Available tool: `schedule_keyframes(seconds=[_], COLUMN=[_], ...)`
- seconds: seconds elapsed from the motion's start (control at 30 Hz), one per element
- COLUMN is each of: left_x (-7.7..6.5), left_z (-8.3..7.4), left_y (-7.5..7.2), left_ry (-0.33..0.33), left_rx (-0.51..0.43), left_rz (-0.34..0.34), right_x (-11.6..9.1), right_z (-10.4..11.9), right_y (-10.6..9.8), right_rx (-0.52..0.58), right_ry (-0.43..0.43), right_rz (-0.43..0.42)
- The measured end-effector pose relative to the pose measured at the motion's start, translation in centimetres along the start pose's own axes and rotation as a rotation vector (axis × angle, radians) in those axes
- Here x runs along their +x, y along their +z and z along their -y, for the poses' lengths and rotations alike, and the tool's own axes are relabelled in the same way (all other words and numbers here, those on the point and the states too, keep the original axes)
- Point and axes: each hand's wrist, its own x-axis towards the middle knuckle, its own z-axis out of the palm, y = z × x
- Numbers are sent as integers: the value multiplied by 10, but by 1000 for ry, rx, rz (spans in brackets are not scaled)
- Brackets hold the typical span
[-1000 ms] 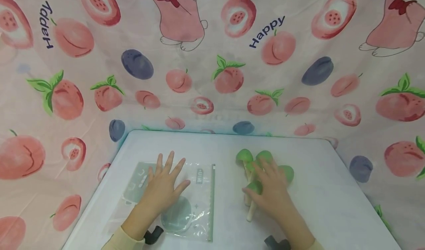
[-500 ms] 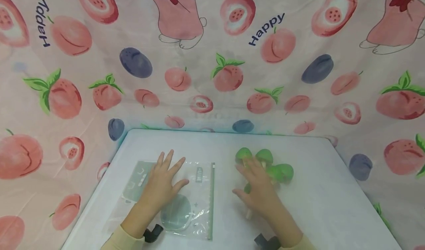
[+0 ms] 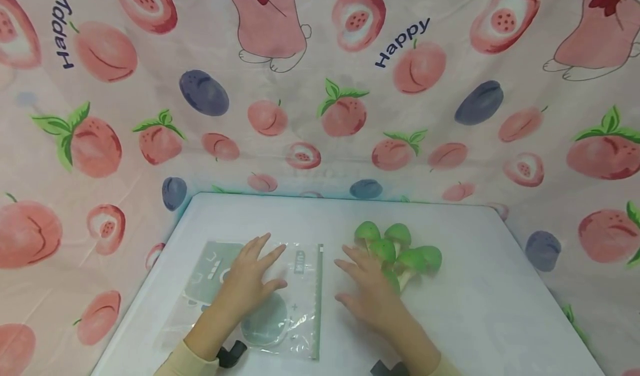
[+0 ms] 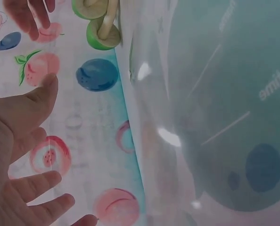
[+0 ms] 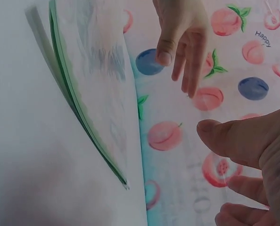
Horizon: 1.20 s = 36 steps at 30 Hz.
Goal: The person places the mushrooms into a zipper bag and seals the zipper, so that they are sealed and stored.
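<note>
A clear zip bag (image 3: 302,323) with grey-green printing lies flat on the left half of the table, its green zip edge (image 5: 67,80) facing right. My left hand (image 3: 246,287) is over the bag with fingers spread, holding nothing. To the right lies a cluster of several green-capped mushrooms (image 3: 412,260) with pale stems, partly covered by my right hand (image 3: 372,294). That hand's fingers are parted and point toward the bag, with nothing in them. In the left wrist view, mushroom caps (image 4: 103,37) show their pale undersides beyond the bag's printed film (image 4: 215,94).
The white table (image 3: 475,309) ends at a back edge against a pink fruit-print cloth (image 3: 310,87), which also runs down both sides. A black wrist piece (image 3: 232,354) sits by the left wrist, another (image 3: 389,368) by the right.
My right hand has moved left off the mushrooms toward the bag, uncovering more of the green caps. My left hand stays over the bag, its fingers slightly closer together and shifted right.
</note>
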Motion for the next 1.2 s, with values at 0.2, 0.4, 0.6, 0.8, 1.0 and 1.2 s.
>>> schedule_keyframes(seconds=[0.2,0.4,0.6,0.8,1.0,1.2], left_x=[1,2,2,4,3,2], left_z=[0,-2,-1,0,0,-3], left_y=[5,11,19,29,42,50], left_ry=[51,58,86,81,59,37], left_rx=[-47,-107,-104,-120,-146,-153], left_rz=[-17,3,41,96,152,202], right_x=[-1,-2,-5,-6,-6,-9], right_z=[12,19,17,14,13,12], right_y=[5,16,31,40,45,49], right_rx=[40,112,170,143,150,172], right_ry=[29,87,110,119,155,200], right_rz=[57,119,154,179,221,240])
